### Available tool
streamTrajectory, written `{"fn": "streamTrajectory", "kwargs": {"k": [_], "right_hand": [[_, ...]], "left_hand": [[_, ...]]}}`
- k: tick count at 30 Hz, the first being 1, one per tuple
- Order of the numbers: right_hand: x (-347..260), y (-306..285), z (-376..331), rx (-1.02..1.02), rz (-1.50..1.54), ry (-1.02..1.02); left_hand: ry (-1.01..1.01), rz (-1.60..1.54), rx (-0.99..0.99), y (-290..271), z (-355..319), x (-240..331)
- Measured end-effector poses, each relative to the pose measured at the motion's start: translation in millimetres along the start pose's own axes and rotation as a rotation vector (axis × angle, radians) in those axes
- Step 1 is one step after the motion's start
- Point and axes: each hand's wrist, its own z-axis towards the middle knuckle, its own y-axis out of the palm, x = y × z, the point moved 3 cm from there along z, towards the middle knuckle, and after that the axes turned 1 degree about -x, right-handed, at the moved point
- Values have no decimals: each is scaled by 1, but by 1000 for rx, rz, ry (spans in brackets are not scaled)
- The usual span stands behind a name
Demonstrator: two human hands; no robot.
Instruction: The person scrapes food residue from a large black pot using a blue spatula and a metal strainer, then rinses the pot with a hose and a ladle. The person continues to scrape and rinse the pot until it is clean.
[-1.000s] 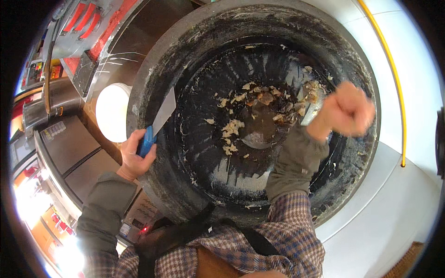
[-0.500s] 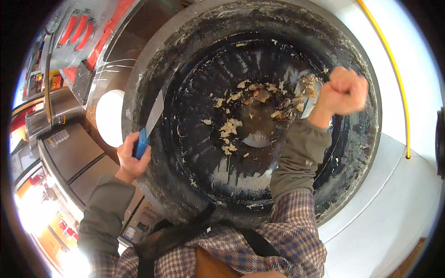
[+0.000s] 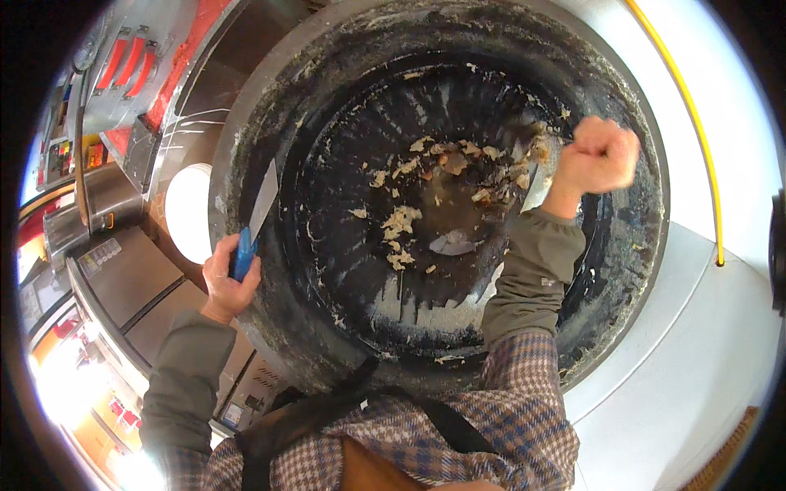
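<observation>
Two hands are working at one big round dark pot point(image 3: 233, 135), which is serving here as the clock face; the left hand point(image 3: 230, 281) is hovering over the rim at 8 o'clock, wrapping its fingers around the blue handle of one scraper point(image 3: 263, 202); the pale blade is pointing up toward 10 o'clock, over the pot's inner wall at 9 o'clock; the right hand point(image 3: 598, 155) is curling into a tight fist between 2 and 3 o'clock, above the pot, and I cannot tell whether it is gripping anything; many pale flakes point(image 3: 401, 221), too many for counting, are lying around a brown wet patch point(image 3: 446, 200) in the middle, the biggest clump sitting toward 8 o'clock.

One pale label point(image 3: 98, 255) is showing on a grey cabinet point(image 3: 135, 282) just below 9 o'clock, its print appearing too small for reading; one white bucket point(image 3: 189, 213) is standing just outside the rim at 9 o'clock; three red handles point(image 3: 127, 65) are lining up at 10 o'clock; one yellow hose point(image 3: 692, 106) is hanging past the rim, running from 2 o'clock down toward 4; two green-grey cuffs point(image 3: 536, 274) are covering the forearms.
</observation>
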Motion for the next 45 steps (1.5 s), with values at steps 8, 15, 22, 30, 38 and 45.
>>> {"fn": "streamTrajectory", "kwargs": {"k": [8, 15, 22, 30, 38, 45], "right_hand": [[8, -18, -6, -41, 55, 93], [32, -50, -37, 28, 30, 211], [-6, -49, -16, -622, 29, 476], [-22, -51, 35, -395, 327, 85], [-31, -54, 1, -310, 334, -41], [-34, -65, 5, -260, -61, -194]], "left_hand": [[14, -13, -10, 0, 0, 1], [-44, -35, -14, 1, 0, -2], [-93, -44, -29, 1, -1, -2], [-47, -38, -38, 3, 1, 1], [-42, 63, -100, 2, -1, -1], [-26, 64, -77, 3, -1, -1]]}}
